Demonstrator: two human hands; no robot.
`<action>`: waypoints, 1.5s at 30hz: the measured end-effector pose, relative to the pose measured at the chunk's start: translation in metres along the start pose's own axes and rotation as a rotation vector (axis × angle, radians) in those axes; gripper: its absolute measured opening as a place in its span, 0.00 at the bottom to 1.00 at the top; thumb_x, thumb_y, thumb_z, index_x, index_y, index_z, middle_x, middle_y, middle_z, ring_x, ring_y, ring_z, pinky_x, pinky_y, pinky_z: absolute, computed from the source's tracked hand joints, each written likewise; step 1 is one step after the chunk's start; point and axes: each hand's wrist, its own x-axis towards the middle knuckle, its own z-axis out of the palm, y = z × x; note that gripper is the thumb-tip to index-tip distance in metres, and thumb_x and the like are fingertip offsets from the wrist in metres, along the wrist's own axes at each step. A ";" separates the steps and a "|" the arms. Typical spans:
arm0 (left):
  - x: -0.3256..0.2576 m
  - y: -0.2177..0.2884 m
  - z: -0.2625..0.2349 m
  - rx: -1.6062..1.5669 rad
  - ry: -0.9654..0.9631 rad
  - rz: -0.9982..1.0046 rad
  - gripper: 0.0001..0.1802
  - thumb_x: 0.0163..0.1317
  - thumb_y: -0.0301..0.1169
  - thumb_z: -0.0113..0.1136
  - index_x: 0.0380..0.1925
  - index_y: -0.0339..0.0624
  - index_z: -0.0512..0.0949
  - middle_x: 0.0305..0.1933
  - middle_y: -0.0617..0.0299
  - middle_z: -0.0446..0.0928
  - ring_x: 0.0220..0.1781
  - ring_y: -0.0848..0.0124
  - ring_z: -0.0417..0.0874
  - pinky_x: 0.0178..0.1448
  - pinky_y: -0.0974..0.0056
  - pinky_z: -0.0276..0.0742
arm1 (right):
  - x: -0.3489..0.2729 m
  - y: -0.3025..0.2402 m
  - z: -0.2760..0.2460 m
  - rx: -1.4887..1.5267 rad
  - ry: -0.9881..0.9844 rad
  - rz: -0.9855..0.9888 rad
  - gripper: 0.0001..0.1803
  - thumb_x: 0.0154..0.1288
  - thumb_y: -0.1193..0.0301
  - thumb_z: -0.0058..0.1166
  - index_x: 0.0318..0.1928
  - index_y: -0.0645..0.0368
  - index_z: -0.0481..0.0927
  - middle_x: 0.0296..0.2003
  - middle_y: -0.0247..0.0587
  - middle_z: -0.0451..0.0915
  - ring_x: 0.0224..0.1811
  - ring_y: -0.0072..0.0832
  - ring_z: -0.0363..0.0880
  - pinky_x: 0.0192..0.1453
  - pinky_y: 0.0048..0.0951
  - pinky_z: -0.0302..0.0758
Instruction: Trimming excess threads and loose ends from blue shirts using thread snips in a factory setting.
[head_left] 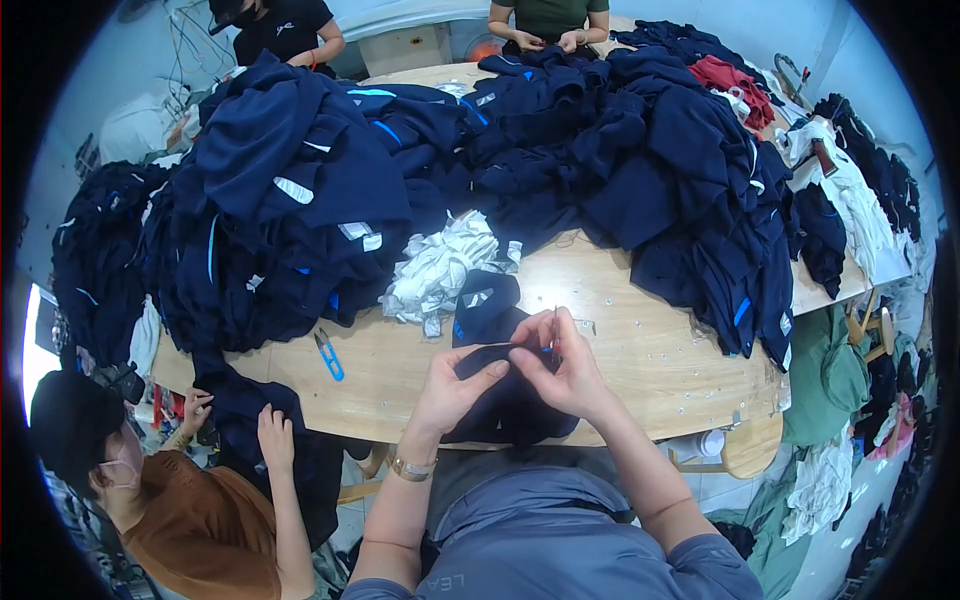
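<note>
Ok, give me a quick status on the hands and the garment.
Left hand and right hand both pinching the navy garment at the table edge. Blue snips lying apart, left. Navy clothing piles behind, not obstructing.

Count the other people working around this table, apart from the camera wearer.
3. One in an orange-brown top sits at the lower left, one in a black top at the far left end, one in a green top at the far end. Others may be out of view.
</note>
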 end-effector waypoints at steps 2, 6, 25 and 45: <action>0.001 0.001 0.003 0.002 0.008 0.023 0.11 0.56 0.23 0.62 0.40 0.33 0.77 0.36 0.66 0.78 0.38 0.80 0.76 0.44 0.75 0.72 | 0.001 -0.010 -0.001 -0.222 -0.055 -0.058 0.14 0.57 0.75 0.56 0.39 0.61 0.64 0.31 0.42 0.72 0.29 0.31 0.71 0.34 0.28 0.70; 0.000 0.004 0.004 -0.005 0.027 0.139 0.18 0.53 0.20 0.63 0.45 0.36 0.73 0.42 0.63 0.76 0.43 0.78 0.76 0.48 0.74 0.72 | 0.002 -0.009 0.001 -0.183 -0.067 0.099 0.15 0.56 0.80 0.55 0.31 0.58 0.60 0.32 0.40 0.76 0.30 0.23 0.70 0.34 0.23 0.67; -0.002 0.005 0.013 0.290 0.202 0.264 0.12 0.52 0.20 0.62 0.37 0.36 0.74 0.30 0.66 0.78 0.32 0.83 0.77 0.36 0.78 0.71 | 0.006 -0.016 -0.004 -0.562 -0.091 -0.115 0.15 0.50 0.80 0.57 0.37 0.62 0.66 0.29 0.45 0.71 0.29 0.40 0.71 0.34 0.34 0.69; -0.002 0.008 -0.001 0.052 0.097 0.103 0.11 0.52 0.22 0.64 0.38 0.34 0.79 0.37 0.63 0.80 0.38 0.79 0.77 0.46 0.74 0.72 | 0.002 -0.031 -0.030 -0.426 -0.171 0.140 0.18 0.61 0.57 0.53 0.29 0.59 0.67 0.21 0.46 0.72 0.22 0.37 0.72 0.27 0.32 0.67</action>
